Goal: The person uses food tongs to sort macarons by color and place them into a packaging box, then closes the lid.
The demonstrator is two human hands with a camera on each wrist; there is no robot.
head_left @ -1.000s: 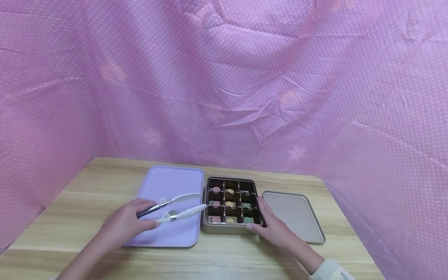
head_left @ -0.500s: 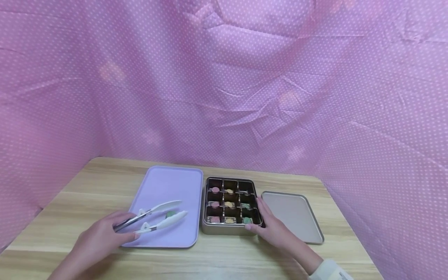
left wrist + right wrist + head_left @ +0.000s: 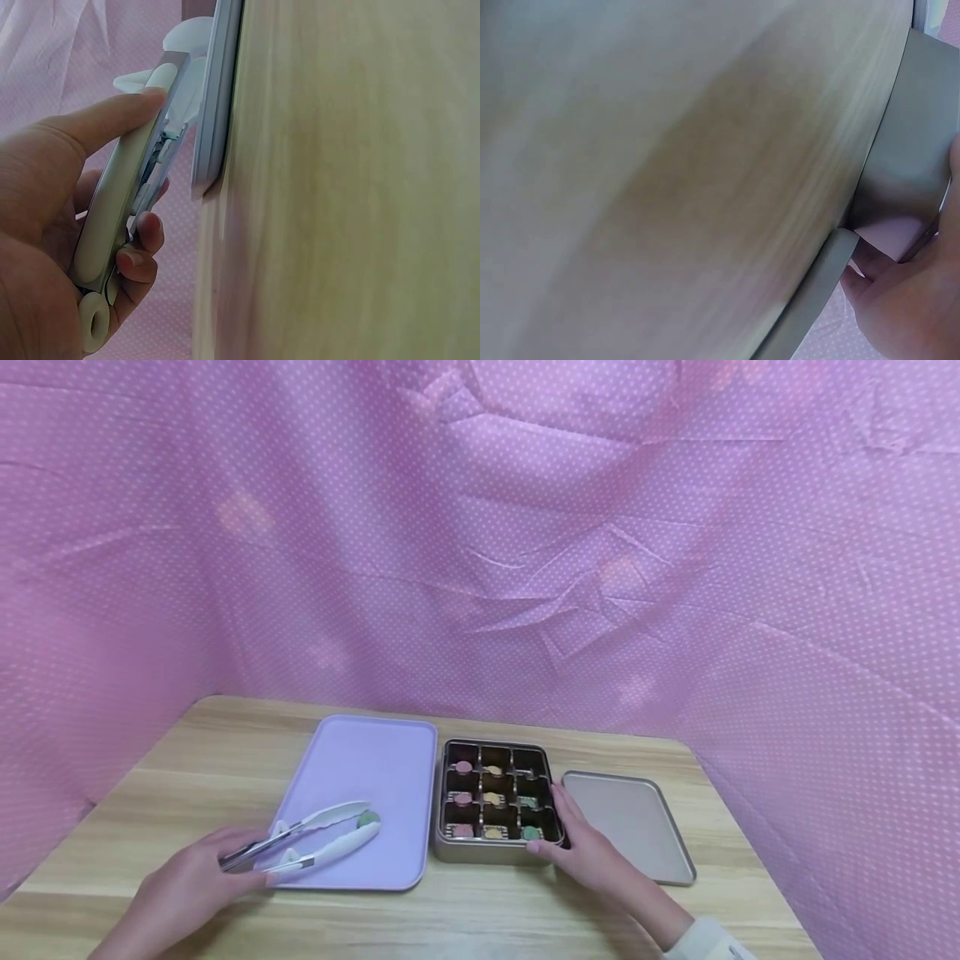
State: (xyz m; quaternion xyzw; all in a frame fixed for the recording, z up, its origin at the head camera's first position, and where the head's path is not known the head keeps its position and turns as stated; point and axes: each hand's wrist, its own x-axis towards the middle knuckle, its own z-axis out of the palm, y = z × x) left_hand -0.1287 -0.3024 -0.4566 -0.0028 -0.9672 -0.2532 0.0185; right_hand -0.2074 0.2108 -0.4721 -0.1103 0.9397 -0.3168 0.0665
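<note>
My left hand grips a pair of tongs with white tips, thumb along one arm and fingers round the other in the left wrist view. The tips stand apart over the lilac tray, on either side of a small green round piece. At the right, my right hand holds the front right corner of a square tin box, thumb at the front rim and fingers along its side. Pink, yellow and green pieces sit in the box's dark divided insert; its back right compartment shows no coloured piece.
A flat metal lid lies on the wooden table to the right of the box, beside my right hand. Pink dotted cloth hangs behind the table and at both sides.
My left hand has drawn the tongs left and towards me, away from the box, so their tips now flank the green piece. The right hand and box have stayed in place.
</note>
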